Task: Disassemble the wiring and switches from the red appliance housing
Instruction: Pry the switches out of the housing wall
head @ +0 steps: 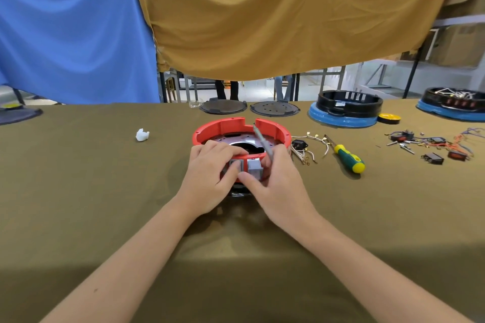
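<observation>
The round red plastic appliance housing (241,130) sits open side up on the olive-cloth-covered bench (91,178), straight ahead of the person and close in, with its near wall turned toward the body. Both hands meet on that near wall, where two grey rectangular rocker switches (254,168) sit side by side in their cut-outs, facing the person. The left hand (210,173) curls over the rim, fingers inside the housing and thumb pressed on the left switch face, so it grips the wall and steadies the shell. The right hand (278,186) is closed around a thin grey metal tool (263,144), whose shaft slants up and away over the rim toward the far wall, while its forefinger reaches across under the right switch. Which end of the tool is the working one cannot be told, since the lower end is hidden in the hand. The relation that matters is that the switches seat through the wall along an axis running from the housing's inside out toward the person; freeing them likely means pushing along that line, and the right hand is nearer the right switch. To the right lie a green-and-yellow-handled screwdriver (349,157), a loose bundle of white wires with a black socket (305,148), and further removed switches and wiring (430,147).
</observation>
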